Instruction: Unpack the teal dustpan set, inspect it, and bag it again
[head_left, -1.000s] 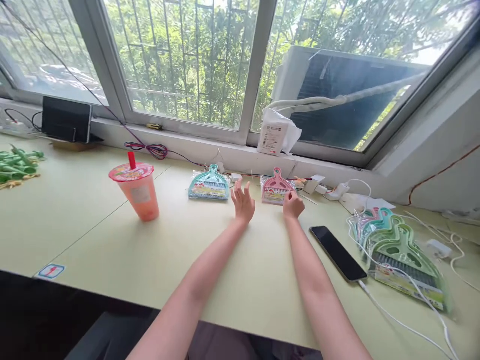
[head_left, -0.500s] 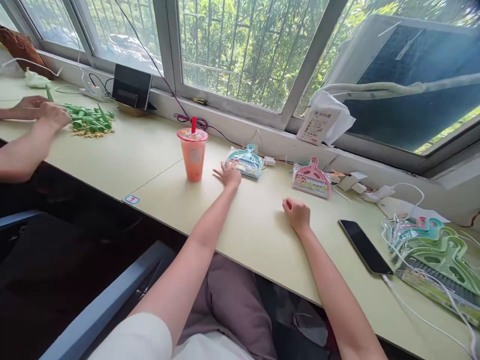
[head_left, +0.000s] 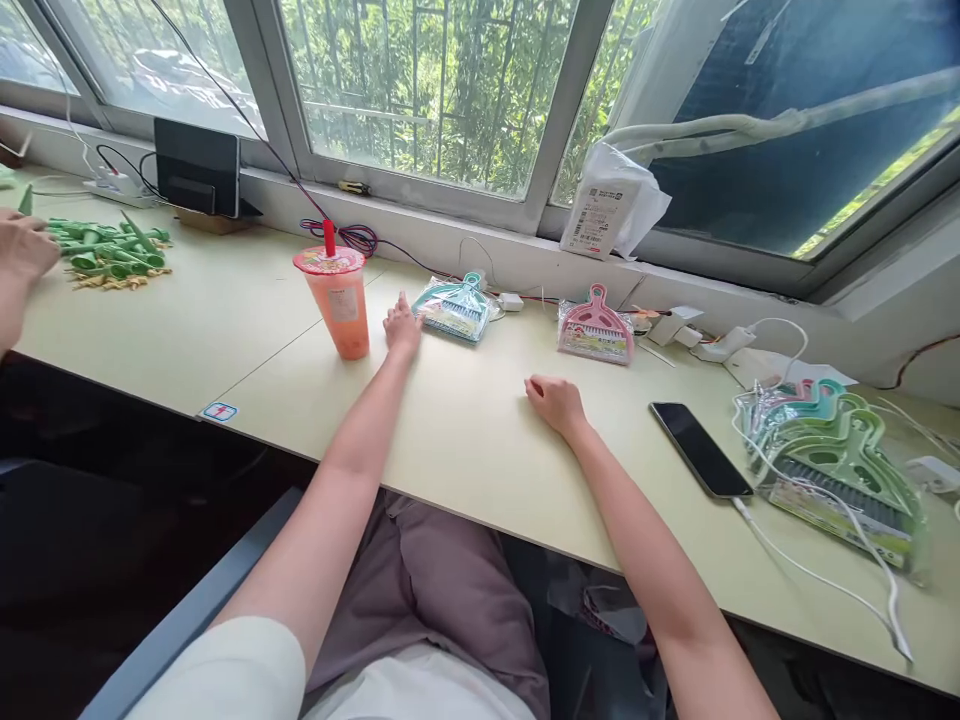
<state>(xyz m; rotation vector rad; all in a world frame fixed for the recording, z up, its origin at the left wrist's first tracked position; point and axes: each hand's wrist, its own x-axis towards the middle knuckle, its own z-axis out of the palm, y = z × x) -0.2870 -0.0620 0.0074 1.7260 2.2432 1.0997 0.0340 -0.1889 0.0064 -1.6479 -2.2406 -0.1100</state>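
- Fan-shaped teal dustpan [head_left: 456, 306] is wrapped in glossy plastic [head_left: 490, 310].
- Left hand [head_left: 403, 325], grip unclear, is flanked by tapered cup [head_left: 343, 310].
- Right hand [head_left: 557, 402] is loosely curled.

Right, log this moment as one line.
left hand: beside blue dustpan, contact unclear; right hand: curled, nearest pink dustpan; cup: left of left hand; phone: right of right hand

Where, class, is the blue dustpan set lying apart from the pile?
In the head view, the blue dustpan set lies right of the left hand, between the drink cup and lone pink dustpan set.
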